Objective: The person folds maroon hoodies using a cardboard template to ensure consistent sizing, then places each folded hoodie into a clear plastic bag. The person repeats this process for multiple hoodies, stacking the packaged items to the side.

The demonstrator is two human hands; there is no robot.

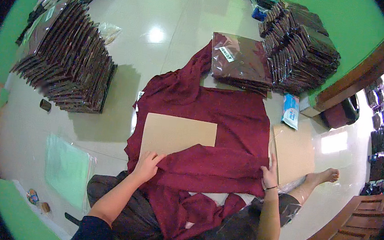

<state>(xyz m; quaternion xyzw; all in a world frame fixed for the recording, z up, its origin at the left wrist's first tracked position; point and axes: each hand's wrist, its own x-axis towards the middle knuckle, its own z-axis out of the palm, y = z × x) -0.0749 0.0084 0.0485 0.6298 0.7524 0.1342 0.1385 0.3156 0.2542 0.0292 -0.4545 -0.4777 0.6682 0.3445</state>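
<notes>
**Maroon cloth folded up over a cardboard sheet**

The maroon garment (228, 123) lies spread on the floor ahead of the knees, its long axis running away from the person, over a tan cardboard sheet (176, 134). Its near edge is folded across between both hands. The left hand (147, 164) presses flat at the card's corner; the right hand (269, 176) presses flat on the fold's right end, well apart.

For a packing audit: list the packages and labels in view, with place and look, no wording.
Packaged stack: far left, tall leaning rows, dark, clear-wrapped.
Packaged pile: far right, dark, glossy.
Flat packet: beyond the maroon cloth, maroon, with white label.
Small pouch: right, white-blue.
</notes>
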